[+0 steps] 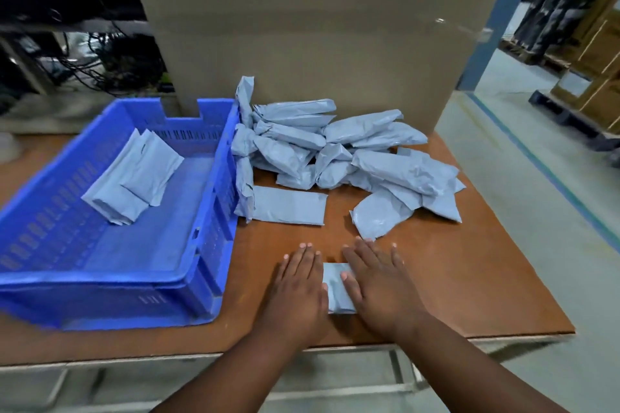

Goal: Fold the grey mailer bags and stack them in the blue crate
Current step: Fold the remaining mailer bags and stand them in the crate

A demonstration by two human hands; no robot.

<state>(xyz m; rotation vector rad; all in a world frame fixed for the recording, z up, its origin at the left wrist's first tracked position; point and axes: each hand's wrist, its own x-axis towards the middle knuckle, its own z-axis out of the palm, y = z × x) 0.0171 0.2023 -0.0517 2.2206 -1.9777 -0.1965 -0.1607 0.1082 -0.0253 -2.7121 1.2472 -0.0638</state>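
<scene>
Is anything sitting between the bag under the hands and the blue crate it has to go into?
Nothing visible lies on the bare table between them. The left hand and right hand press flat on the folded bag; the blue crate stands to its left, so only the crate's own side wall must be cleared.

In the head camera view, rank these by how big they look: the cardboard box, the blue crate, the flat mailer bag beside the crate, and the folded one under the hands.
Largest to smallest as they look:
1. cardboard box
2. blue crate
3. flat mailer bag
4. folded mailer bag, mostly covered by the left hand and right hand, so its full size is unsure.
</scene>
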